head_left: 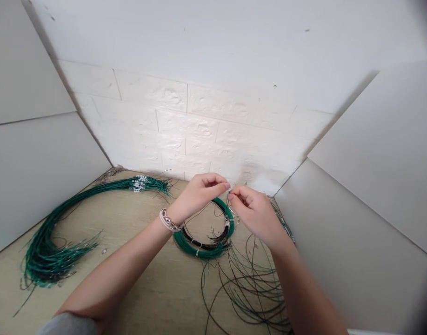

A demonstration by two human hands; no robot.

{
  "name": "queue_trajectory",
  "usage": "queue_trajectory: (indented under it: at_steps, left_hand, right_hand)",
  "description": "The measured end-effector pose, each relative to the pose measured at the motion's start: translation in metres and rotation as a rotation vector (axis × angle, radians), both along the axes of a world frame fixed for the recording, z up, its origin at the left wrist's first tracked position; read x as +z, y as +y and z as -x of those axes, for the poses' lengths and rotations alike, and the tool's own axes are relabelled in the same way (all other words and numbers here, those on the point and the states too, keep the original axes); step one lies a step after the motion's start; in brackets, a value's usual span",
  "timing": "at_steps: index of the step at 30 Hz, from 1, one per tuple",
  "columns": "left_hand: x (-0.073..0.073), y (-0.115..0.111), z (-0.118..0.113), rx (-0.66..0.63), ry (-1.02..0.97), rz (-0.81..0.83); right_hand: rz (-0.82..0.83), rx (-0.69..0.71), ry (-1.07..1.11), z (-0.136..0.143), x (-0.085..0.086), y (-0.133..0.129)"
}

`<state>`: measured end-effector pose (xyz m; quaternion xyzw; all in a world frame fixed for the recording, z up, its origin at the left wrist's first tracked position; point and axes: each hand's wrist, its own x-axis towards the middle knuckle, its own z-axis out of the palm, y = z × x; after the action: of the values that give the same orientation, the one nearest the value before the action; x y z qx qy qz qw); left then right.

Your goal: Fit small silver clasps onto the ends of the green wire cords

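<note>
My left hand point(207, 191) and my right hand point(256, 210) meet above the table near the back wall, fingertips almost touching. Each pinches thumb against forefinger. Between them a small white piece shows, too small to name, and a thin dark wire point(228, 199) hangs down from the right fingertips. Beneath the hands lies a coil of green and black wire point(199, 253), tied in places with white ties. Part of that coil is hidden by my left wrist, which wears a chain bracelet.
A thick bundle of green wires point(49, 242) with white connectors point(139, 183) curves along the left. Loose dark wires point(248, 288) spread at the front right. White panels point(32, 172) stand on both sides, and a white brick-patterned wall point(199, 125) closes the back.
</note>
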<state>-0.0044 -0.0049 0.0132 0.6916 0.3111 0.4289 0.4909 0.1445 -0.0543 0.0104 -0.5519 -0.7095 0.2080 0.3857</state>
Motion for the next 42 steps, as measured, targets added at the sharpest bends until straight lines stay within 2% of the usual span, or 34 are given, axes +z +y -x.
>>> queue_trajectory:
  at_steps: [6, 11, 14, 19, 22, 27, 30, 34, 36, 39, 42]
  left_hand:
    - [-0.005, 0.003, -0.001, -0.056, -0.071, 0.086]
    - [-0.011, 0.003, -0.005, -0.111, -0.21, 0.182]
    - [-0.01, 0.004, -0.004, -0.071, -0.248, 0.209]
    - [0.001, 0.011, 0.009, 0.09, -0.408, 0.243]
    - [0.003, 0.013, 0.013, 0.053, -0.46, 0.292]
    - [-0.001, 0.006, 0.004, -0.036, -0.377, 0.352]
    - [-0.004, 0.006, 0.001, -0.061, -0.398, 0.377]
    - [-0.007, 0.011, 0.002, -0.066, -0.439, 0.385]
    - [-0.009, 0.013, 0.001, -0.072, -0.433, 0.387]
    - [-0.011, 0.014, -0.001, -0.08, -0.408, 0.389]
    - [-0.012, 0.013, -0.003, -0.087, -0.387, 0.385]
  right_hand:
    - [0.062, -0.013, 0.26, 0.003, -0.006, 0.007]
    - [0.094, 0.067, 0.465, 0.004, -0.012, 0.013]
    - [0.067, 0.063, 0.453, 0.007, -0.015, 0.013]
    - [0.056, 0.082, 0.24, 0.013, -0.02, 0.012]
    - [0.079, 0.095, 0.198, 0.013, -0.024, 0.015]
    - [0.104, 0.099, 0.262, 0.012, -0.03, 0.022]
    - [0.215, 0.106, 0.517, 0.011, -0.03, 0.025]
    - [0.451, 0.15, 1.192, 0.004, -0.031, 0.036]
    - [0.513, 0.098, 1.451, -0.003, -0.035, 0.046]
    - [0.514, -0.075, 1.666, -0.011, -0.046, 0.062]
    - [0.475, -0.157, 1.748, -0.014, -0.057, 0.072]
